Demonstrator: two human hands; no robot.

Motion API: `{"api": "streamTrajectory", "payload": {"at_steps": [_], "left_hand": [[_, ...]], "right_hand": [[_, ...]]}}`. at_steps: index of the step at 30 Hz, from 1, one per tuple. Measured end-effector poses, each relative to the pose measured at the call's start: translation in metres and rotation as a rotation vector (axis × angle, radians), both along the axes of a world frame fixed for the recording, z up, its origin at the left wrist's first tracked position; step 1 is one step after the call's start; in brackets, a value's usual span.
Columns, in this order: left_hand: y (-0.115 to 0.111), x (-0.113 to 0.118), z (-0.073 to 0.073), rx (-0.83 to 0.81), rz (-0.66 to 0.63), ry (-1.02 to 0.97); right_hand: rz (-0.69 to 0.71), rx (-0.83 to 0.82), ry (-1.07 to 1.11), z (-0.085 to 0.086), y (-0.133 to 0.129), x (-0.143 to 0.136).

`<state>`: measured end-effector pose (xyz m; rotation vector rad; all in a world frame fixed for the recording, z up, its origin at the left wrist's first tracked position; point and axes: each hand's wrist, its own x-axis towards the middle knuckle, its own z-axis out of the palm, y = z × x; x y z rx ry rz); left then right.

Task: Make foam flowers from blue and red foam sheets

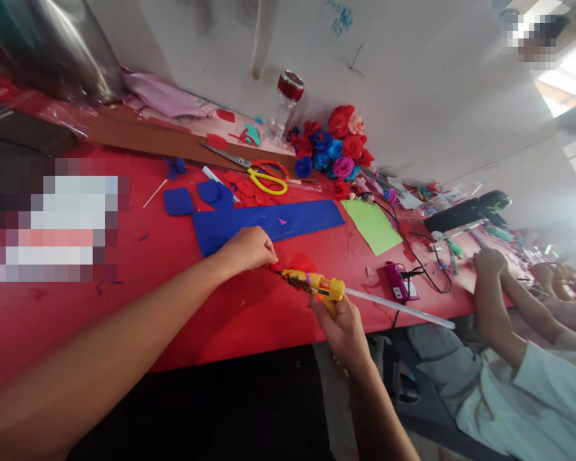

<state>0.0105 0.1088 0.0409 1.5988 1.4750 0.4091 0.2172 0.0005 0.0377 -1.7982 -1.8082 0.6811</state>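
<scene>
Our left fingertips are drawn together in a tight pinch just on the near side of the blue strip point(312, 219); whether something small sits between them we cannot tell. The left hand point(250, 248) overlaps the strip's near edge. Our right hand point(342, 325) is wrapped around the handle of the yellow glue gun point(312, 283), which lies on the near side of the strip's right half, its nozzle pointing left, near the pinch.

To do this well, we should keep those left fingertips clear of the nozzle, since it is probably hot, and steady both wrists while tip and pinch are so near. A light, even squeeze should lay less glue than a hard one. The clear glue stick point(400, 309) juts out behind the gun, to the right and near side of the strip, so we should turn gently.

A red piece point(301, 261) lies between the strip and the gun; we would keep drips off it. Off the strip's right end is the green sheet point(373, 224); beyond its far edge, the scissors point(267, 182).
</scene>
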Motion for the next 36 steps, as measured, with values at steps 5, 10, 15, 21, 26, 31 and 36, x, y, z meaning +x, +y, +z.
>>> {"api": "streamTrajectory", "payload": {"at_steps": [5, 10, 15, 21, 26, 31, 36], "left_hand": [[0.0, 0.0, 0.0, 0.015, -0.034, 0.048], [0.0, -0.001, 0.0, 0.022, -0.043, 0.044], [0.0, -0.001, 0.0, 0.013, -0.031, 0.026], [0.0, -0.001, -0.003, -0.005, -0.035, 0.008], [-0.001, -0.001, -0.001, -0.004, -0.042, 0.024], [-0.001, 0.0, 0.001, -0.003, -0.039, 0.018], [-0.001, -0.001, 0.003, 0.011, -0.061, 0.049]], "right_hand": [[-0.02, -0.05, -0.01, -0.003, 0.003, -0.001], [-0.004, -0.039, -0.004, -0.006, 0.003, 0.0], [-0.006, -0.041, 0.016, -0.006, 0.004, -0.001], [-0.041, -0.058, 0.019, -0.002, 0.005, -0.002], [-0.046, -0.068, 0.014, -0.002, 0.005, -0.001], [-0.057, -0.068, -0.034, 0.002, 0.006, -0.001], [-0.061, -0.055, -0.056, 0.003, 0.007, 0.002]]}}
